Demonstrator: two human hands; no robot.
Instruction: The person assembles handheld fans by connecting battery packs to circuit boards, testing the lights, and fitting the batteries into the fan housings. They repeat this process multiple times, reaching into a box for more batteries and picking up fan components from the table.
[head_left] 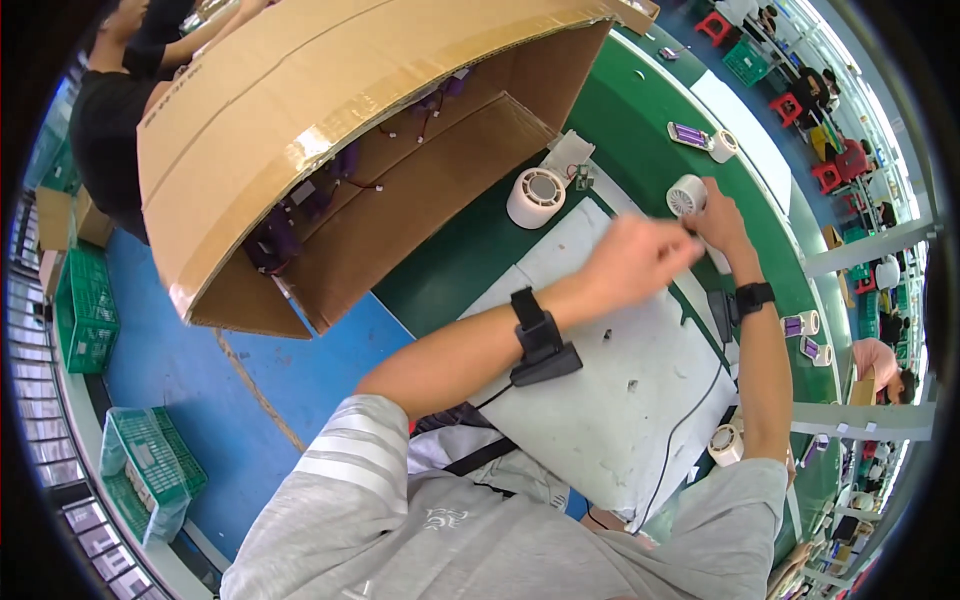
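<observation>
Over the right edge of the pale work mat (560, 330), my right hand (722, 222) grips a small white handheld fan (686, 196), its round slatted grille facing up and left. Part of its white body shows below the fingers. My left hand (645, 262) is close beside it, slightly smeared by motion, with its fingers curled in. Whatever those fingers hold, if anything, is hidden. Left of the hands stands a white round unit (536, 198) with a ring of vents, and a small circuit board (584, 177) with wires lies at its side.
A large open cardboard box (400, 100) on its side holds purple wired parts (275, 240). More white-and-purple units (692, 135) lie along the green table (640, 110). Green crates (150, 460) stand on the blue floor at left. A person in black (105, 140) is behind the box.
</observation>
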